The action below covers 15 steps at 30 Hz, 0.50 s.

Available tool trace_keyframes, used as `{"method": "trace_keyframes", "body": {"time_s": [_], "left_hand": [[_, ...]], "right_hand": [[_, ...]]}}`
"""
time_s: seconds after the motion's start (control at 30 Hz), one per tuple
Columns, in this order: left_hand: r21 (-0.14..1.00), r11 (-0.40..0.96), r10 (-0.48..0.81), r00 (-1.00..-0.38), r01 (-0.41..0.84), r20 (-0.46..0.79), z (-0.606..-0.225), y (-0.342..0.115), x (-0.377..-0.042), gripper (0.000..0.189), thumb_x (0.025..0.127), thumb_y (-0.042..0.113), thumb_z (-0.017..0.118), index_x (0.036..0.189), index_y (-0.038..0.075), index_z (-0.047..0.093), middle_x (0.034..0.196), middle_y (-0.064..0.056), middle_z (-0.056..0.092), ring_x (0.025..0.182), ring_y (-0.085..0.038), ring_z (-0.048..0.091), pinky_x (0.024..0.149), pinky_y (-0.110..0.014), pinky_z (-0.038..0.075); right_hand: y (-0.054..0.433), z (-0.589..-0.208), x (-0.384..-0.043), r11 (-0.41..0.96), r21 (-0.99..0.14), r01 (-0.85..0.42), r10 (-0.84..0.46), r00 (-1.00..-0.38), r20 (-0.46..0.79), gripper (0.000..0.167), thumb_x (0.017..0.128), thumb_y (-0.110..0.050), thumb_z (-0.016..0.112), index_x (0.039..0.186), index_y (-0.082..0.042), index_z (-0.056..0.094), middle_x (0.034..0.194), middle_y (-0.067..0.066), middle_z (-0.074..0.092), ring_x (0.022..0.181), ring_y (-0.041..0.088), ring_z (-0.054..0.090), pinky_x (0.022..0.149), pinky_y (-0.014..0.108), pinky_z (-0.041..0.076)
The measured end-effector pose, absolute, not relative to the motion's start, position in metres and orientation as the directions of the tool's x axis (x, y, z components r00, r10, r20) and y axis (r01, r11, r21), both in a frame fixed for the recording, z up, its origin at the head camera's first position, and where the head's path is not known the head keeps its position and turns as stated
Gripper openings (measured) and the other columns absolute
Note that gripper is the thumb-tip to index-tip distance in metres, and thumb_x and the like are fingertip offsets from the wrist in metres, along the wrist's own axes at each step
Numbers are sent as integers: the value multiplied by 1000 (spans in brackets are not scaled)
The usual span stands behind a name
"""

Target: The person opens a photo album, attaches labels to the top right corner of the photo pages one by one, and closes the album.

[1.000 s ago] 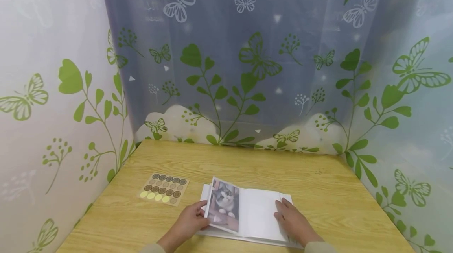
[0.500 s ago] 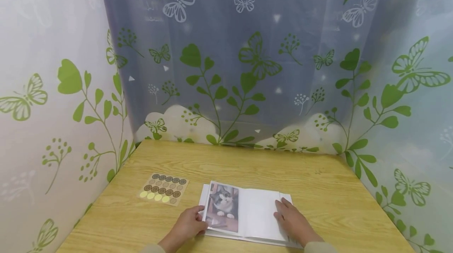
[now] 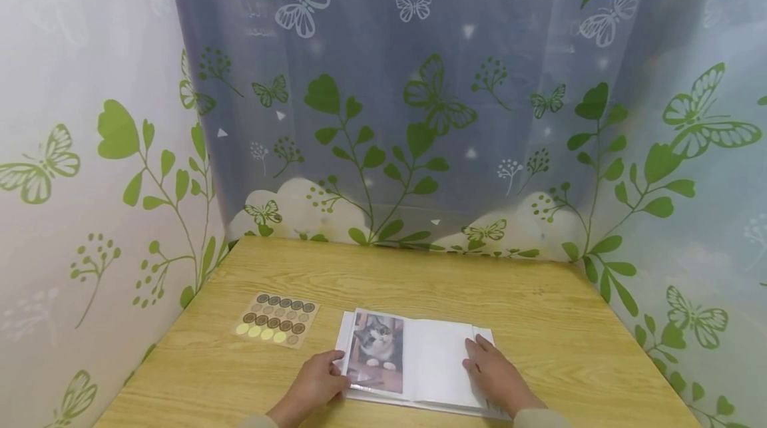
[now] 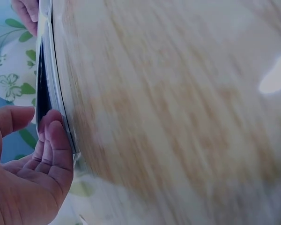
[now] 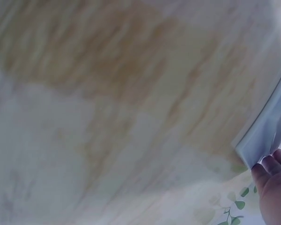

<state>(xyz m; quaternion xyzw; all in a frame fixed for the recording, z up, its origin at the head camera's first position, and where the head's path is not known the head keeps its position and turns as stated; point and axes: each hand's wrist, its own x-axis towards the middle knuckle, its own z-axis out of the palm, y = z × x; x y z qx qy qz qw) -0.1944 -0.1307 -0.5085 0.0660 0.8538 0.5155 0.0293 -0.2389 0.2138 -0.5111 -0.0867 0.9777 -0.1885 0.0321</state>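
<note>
A white photo album (image 3: 440,361) lies open on the wooden table, tilted slightly. Its left page bears a photo of a grey-and-white cat (image 3: 377,341) behind a shiny sleeve; the right page is blank white. At the album's left edge is my left hand (image 3: 314,378), its fingertips touching the edge. In the left wrist view its thumb stands apart from the fingers, and a dark gap shows between cover and pages. My right hand (image 3: 497,371) holds the right edge, thumb on the blank page; the right wrist view shows its fingertips (image 5: 271,164) along the album's border.
A sheet of round stickers (image 3: 278,319) lies left of the album, with dark, tan and yellow rows. The wood-grain table (image 3: 455,281) meets curtains (image 3: 383,115) printed with leaves and butterflies at the back and both sides.
The cat page, raised and slanted a second ago, has come down flat to the left. My left hand has shifted slightly left and down with it; the right hand has stayed put.
</note>
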Motion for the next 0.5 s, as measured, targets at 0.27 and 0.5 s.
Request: {"method": "trace_keyframes", "body": {"time_s": [0.27,0.5], "left_hand": [[855,514,89,-996,71,28,-506,-138,-194,47,84,5,69,122,-17,55,67,-2,57,55,-13,55,49,-29,49],[844,530,80,-996,78,42,-502,-143,-195,40,86,7,68,117,-17,58,70,-3,59,58,-14,58,51,-29,50]], "right_hand": [[213,-512,-239,916,-371,-153,-175,-984,-25,49,102,-23,53,142,4,48,149,30,38,138,46,35,112,60,28],[213,-511,-239,907,-393,-149,-173,-985,-25,48,102,-20,51,142,4,48,150,29,37,138,47,33,112,60,28]]}}
